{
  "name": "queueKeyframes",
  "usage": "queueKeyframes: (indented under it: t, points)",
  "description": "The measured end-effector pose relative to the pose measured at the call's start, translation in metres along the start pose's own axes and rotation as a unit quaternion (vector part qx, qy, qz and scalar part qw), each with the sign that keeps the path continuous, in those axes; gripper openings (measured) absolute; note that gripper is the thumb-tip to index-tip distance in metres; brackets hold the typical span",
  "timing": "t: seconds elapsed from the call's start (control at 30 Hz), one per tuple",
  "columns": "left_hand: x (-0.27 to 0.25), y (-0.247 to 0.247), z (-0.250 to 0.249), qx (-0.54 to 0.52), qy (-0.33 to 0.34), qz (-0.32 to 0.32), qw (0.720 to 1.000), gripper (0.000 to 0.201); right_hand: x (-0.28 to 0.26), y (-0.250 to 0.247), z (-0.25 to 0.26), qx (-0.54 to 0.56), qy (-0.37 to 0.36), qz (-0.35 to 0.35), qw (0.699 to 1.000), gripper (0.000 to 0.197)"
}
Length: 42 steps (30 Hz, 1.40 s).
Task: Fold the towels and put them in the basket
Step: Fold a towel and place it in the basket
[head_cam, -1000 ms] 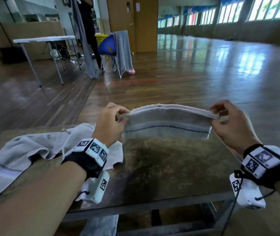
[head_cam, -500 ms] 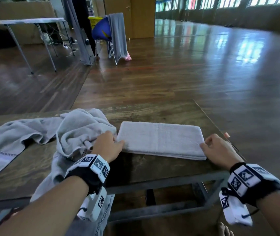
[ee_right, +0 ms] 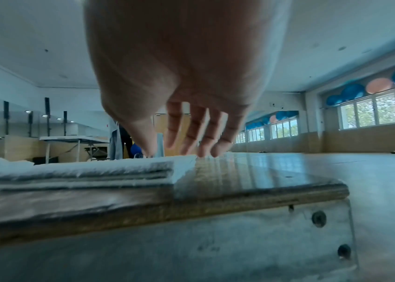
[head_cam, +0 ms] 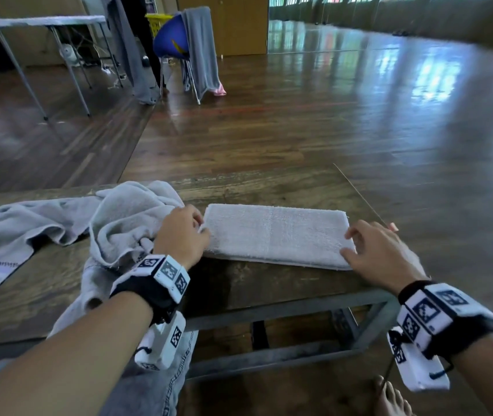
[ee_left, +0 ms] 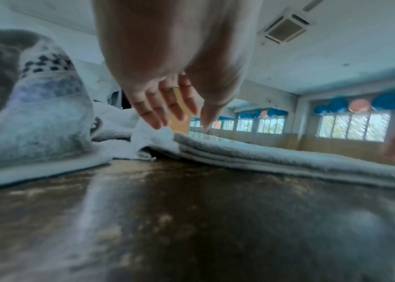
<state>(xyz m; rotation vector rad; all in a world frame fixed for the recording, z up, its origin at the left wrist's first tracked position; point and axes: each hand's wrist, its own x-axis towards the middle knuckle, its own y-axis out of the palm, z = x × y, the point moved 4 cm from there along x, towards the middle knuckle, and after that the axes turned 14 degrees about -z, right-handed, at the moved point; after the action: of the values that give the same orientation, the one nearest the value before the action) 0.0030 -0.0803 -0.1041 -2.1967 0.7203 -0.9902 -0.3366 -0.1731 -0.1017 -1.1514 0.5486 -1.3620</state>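
A folded pale grey towel point(head_cam: 275, 235) lies flat on the wooden table point(head_cam: 269, 187), a long strip of several layers point(ee_left: 264, 156) point(ee_right: 71, 173). My left hand point(head_cam: 201, 226) is at its left end, fingers point(ee_left: 167, 108) straight and hanging just over the corner. At the right end is my right hand point(head_cam: 348, 243), fingers point(ee_right: 203, 137) spread and straight, tips touching the towel's edge and the tabletop. Neither hand grips the cloth. No basket shows near the table.
Two crumpled grey towels point(head_cam: 125, 217) point(head_cam: 11, 226) lie on the table's left half, one hanging over the front edge. The table's right edge point(ee_right: 312, 188) is close to my right hand. Far off stand a blue chair point(head_cam: 173, 43) draped with cloth, a yellow basket point(head_cam: 156, 22) and a folding table point(head_cam: 41, 22).
One second ago both hands held the folded towel up by its ends. They laid it flat on the table, and now the fingers have let go and straightened at its ends.
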Motion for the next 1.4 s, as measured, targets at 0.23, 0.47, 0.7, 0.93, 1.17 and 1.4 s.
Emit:
queueKeyframes:
  t: [0.23, 0.47, 0.7, 0.93, 1.17, 1.4]
  points:
    - [-0.031, 0.014, -0.031, 0.088, 0.184, 0.120, 0.972, 0.033, -0.018, 0.019, 0.028, -0.069, -0.107, 0.027, 0.991, 0.029]
    - [-0.041, 0.035, -0.069, -0.068, 0.178, 0.074, 0.979, 0.016, -0.014, 0.042, 0.081, 0.016, -0.149, 0.016, 0.989, 0.029]
    - [-0.060, 0.083, -0.057, 0.035, 0.166, 0.210, 0.963, 0.054, -0.026, 0.086, 0.086, -0.013, -0.141, 0.125, 0.982, 0.057]
    - [-0.061, 0.078, -0.047, 0.082, 0.174, 0.226, 0.955, 0.056, -0.027, 0.091, 0.075, -0.032, -0.116, 0.119, 0.986, 0.062]
    - [-0.058, 0.070, -0.029, 0.103, 0.158, 0.229, 0.955, 0.062, -0.026, 0.089, 0.061, -0.052, -0.092, 0.120, 0.987, 0.071]
    - [-0.054, 0.066, -0.020, 0.113, 0.143, 0.227, 0.957, 0.070, -0.024, 0.080, 0.040, -0.064, -0.065, 0.115, 0.989, 0.080]
